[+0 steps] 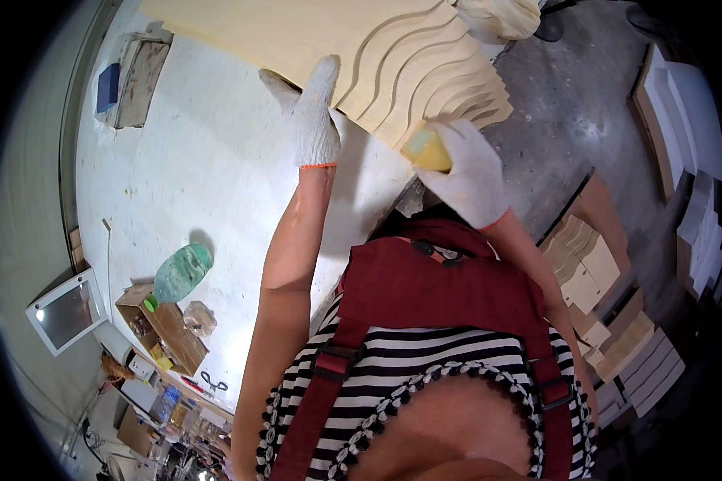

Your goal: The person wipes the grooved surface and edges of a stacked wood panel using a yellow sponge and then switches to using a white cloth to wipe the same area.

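There was only one view. The camera sat on the person's head and looked straight down, past the striped shirt (425,361) and red apron (441,293). It was very near the body and close to the two hands. The white surface (200,168) lay on the left and the grey floor (569,104) on the right. Straight edges bent near the round dark rim

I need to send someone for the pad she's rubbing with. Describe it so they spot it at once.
Start at the big white worktable and follow its right edge to the stack of pale wavy-cut wooden panels. At the stack's near corner, the white-gloved right hand grips a small yellow sanding sponge. It is the only bright yellow, soft block there; everything beside it is pale wood.
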{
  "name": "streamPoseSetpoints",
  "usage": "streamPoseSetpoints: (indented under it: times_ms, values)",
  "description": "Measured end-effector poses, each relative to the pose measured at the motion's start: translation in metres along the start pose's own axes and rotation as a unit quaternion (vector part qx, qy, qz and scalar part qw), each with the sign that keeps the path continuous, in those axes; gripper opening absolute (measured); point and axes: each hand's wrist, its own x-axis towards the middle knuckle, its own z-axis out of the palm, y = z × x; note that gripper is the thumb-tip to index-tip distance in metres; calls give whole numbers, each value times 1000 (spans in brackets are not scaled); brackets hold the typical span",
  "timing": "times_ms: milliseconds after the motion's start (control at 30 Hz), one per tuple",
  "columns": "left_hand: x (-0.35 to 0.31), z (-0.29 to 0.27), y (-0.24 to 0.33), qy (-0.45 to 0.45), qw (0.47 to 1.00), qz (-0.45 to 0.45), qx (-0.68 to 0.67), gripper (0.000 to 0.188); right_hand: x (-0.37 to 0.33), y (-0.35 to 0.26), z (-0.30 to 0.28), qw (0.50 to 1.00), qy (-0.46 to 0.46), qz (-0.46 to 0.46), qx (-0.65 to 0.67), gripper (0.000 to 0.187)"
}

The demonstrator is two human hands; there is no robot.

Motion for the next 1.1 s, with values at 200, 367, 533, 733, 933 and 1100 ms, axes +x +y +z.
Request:
streamPoseSetpoints:
  times_ms: [200, 367, 533, 733, 933, 1100]
  values:
    - [3, -6, -5, -1, 1000, 3, 3, 121, -22, -11, -4, 993, -118, 0, -16, 49]
    - [2, -6, -5, 9, 1000, 13, 16, 121, -9, -5, -12, 999, 16, -20, -43, 54]
    - [3, -6, -5, 1, 1000, 4, 18, 122, 6, 10, -9, 989, -6, -85, -119, 52]
    - [4, -5, -11, 34, 997, 23, 59, 111, -2, -7, -13, 987, -45, -114, -106, 54]
    - [0, 0, -3, 26, 999, 23, 7, 106, 14, 15, -19, 986, -1, -85, -141, 56]
    - [2, -6, -6, 4, 1000, 12, 12, 120, 1, -8, -10, 989, -21, -124, -78, 56]
